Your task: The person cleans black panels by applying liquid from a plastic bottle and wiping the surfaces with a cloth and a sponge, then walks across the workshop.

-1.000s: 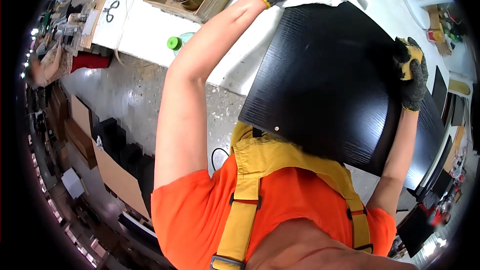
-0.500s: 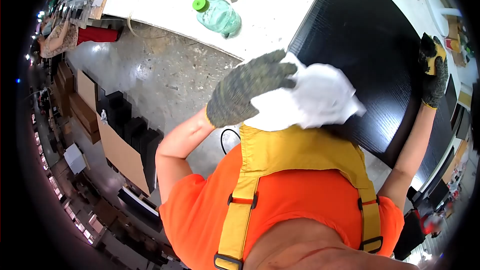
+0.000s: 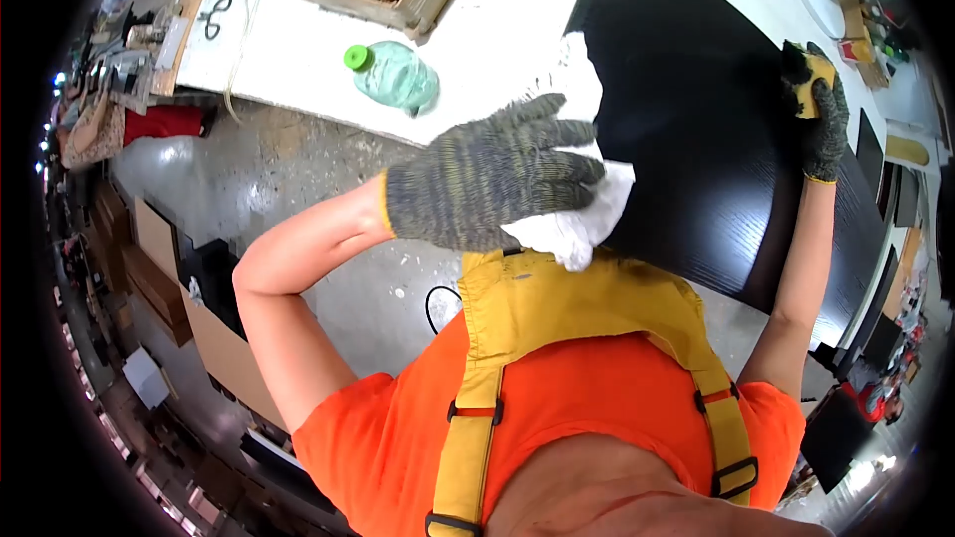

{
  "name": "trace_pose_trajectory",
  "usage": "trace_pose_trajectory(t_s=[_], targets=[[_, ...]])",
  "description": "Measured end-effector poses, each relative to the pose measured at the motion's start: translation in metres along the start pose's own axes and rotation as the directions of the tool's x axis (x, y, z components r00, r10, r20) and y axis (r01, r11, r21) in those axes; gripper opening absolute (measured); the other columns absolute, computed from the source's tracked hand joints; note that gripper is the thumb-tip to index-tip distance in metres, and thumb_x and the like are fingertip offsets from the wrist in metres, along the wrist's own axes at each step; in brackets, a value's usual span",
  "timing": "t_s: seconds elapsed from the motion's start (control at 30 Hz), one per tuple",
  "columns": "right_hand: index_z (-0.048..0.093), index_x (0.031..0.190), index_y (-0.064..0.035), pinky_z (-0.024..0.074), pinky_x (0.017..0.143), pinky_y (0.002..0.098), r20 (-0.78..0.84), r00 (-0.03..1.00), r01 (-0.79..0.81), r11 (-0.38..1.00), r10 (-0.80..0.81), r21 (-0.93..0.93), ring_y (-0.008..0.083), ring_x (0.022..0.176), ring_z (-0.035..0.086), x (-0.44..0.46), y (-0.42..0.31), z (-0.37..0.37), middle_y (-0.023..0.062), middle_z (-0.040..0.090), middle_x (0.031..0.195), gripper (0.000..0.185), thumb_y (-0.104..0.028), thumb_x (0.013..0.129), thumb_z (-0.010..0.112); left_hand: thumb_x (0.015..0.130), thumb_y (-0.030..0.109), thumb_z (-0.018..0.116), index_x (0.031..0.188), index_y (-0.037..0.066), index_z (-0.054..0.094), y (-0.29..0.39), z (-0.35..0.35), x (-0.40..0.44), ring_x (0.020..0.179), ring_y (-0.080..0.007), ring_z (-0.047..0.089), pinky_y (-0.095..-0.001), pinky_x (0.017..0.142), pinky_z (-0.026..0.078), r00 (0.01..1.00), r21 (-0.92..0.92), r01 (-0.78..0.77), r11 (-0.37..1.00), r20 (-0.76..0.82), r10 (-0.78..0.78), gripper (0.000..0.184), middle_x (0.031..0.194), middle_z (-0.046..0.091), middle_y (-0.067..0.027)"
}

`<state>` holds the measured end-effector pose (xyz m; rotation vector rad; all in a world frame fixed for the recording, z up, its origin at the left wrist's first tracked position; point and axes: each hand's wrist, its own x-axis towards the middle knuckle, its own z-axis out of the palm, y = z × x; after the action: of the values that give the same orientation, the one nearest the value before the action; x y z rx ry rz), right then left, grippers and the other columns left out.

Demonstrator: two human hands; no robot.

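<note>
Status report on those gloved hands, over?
Left hand: holding white cloth by left edge of black panel. Right hand: gripping yellow-and-black pad, panel's right side. Green-capped bottle on table, clear of panel.

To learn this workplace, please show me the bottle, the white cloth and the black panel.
Bottle (image 3: 402,78): head view, middle of its body.
White cloth (image 3: 610,195): head view, lower part.
Black panel (image 3: 696,119): head view, its broad face.

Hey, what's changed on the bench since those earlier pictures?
The left hand has brought the white cloth from the black panel's far edge back towards the body, at its near left edge. No new grasp or release shows. The right hand stayed by the right edge with the yellow pad.
</note>
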<state>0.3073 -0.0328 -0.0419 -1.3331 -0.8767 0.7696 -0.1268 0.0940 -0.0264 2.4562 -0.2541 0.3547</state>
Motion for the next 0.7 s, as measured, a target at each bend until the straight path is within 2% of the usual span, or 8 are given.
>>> trace_pose_trajectory(t_s=[0.17,0.27,0.33,0.37,0.43,0.57,0.67,0.7], targets=[[0.047,0.130,0.0028,0.0477,0.094,0.0320,-0.003,1.000,-0.001,0.996,0.001,-0.085,0.0241,0.107,0.059,-0.003,-0.008,0.006,0.0179,0.057,0.120,0.056,-0.025,0.084,0.061,0.077,0.035,0.070,0.119,0.014,0.059,-0.017,-0.002,0.021,0.126,-0.0264,0.046,-0.0459,0.111,0.028,0.994,-0.005,0.017,1.000,0.110,-0.016,0.048,0.128,0.055,-0.0062],[0.048,0.130,0.0022,0.0488,0.092,0.0314,0.008,1.000,0.014,0.997,-0.014,-0.071,0.0236,0.105,0.059,-0.001,-0.005,0.004,0.0169,0.058,0.119,0.056,-0.026,0.083,0.062,0.072,0.026,0.074,0.124,0.015,0.056,-0.039,-0.006,0.039,0.134,-0.0259,0.037,-0.0466,0.114,0.022,0.994,0.076,0.084,0.994,0.059,-0.088,0.056,0.137,0.049,-0.0028],[0.048,0.130,0.0017,0.0492,0.092,0.0311,0.020,1.000,-0.009,0.997,0.011,-0.077,0.0233,0.105,0.060,0.000,-0.003,-0.002,0.0161,0.058,0.118,0.056,-0.026,0.083,0.063,0.073,0.033,0.076,0.129,0.018,0.053,-0.076,-0.009,0.063,0.132,-0.0232,0.040,-0.0392,0.112,0.028,0.993,0.179,0.110,0.978,-0.066,-0.100,0.062,0.138,0.048,-0.0025],[0.048,0.130,0.0014,0.0495,0.092,0.0310,0.028,0.999,-0.020,0.996,0.023,-0.082,0.0231,0.105,0.060,0.001,-0.002,-0.005,0.0157,0.059,0.118,0.056,-0.026,0.083,0.064,0.078,0.039,0.072,0.129,0.019,0.053,-0.086,-0.011,0.080,0.130,-0.0239,0.041,-0.0385,0.110,0.031,0.961,0.281,0.270,0.921,-0.139,-0.239,0.058,0.137,0.049,-0.0041],[0.049,0.129,0.0010,0.0497,0.091,0.0310,0.020,1.000,-0.022,0.998,0.023,-0.065,0.0230,0.105,0.060,0.000,0.000,-0.005,0.0154,0.059,0.117,0.056,-0.026,0.083,0.064,0.081,0.050,0.063,0.127,0.018,0.054,-0.124,-0.021,0.106,0.122,-0.0254,0.049,-0.0376,0.100,0.042,0.909,0.179,0.394,0.901,-0.221,-0.354,0.057,0.129,0.053,-0.0071],[0.044,0.132,0.0028,0.0489,0.093,0.0319,0.030,0.999,-0.029,0.996,0.032,-0.080,0.0234,0.108,0.058,-0.001,-0.006,0.003,0.0164,0.057,0.119,0.064,-0.032,0.082,0.064,0.085,0.036,0.063,0.122,0.004,0.057,-0.153,-0.032,0.124,0.120,-0.0311,0.049,-0.0376,0.101,0.039,0.949,0.103,0.164,0.981,-0.287,-0.128,0.048,0.124,0.056,-0.0160],[0.044,0.132,0.0029,0.0486,0.093,0.0317,0.033,0.999,-0.035,0.997,0.037,-0.062,0.0234,0.108,0.058,-0.002,-0.007,0.005,0.0164,0.057,0.119,0.064,-0.032,0.082,0.064,0.076,0.030,0.073,0.109,0.032,0.065,-0.138,-0.013,0.095,0.123,-0.0277,0.049,-0.0352,0.102,0.043,0.935,0.550,0.144,0.823,-0.347,0.068,0.034,0.130,0.054,-0.0021],[0.044,0.132,0.0029,0.0483,0.094,0.0316,0.042,0.999,-0.032,0.998,0.034,-0.049,0.0233,0.108,0.058,-0.001,-0.007,0.005,0.0164,0.057,0.119,0.064,-0.032,0.082,0.063,0.073,0.030,0.074,0.104,0.033,0.067,-0.126,-0.009,0.085,0.123,-0.0296,0.049,-0.0387,0.103,0.042,0.940,0.444,0.150,0.884,-0.341,0.012,0.032,0.129,0.055,-0.0006]])
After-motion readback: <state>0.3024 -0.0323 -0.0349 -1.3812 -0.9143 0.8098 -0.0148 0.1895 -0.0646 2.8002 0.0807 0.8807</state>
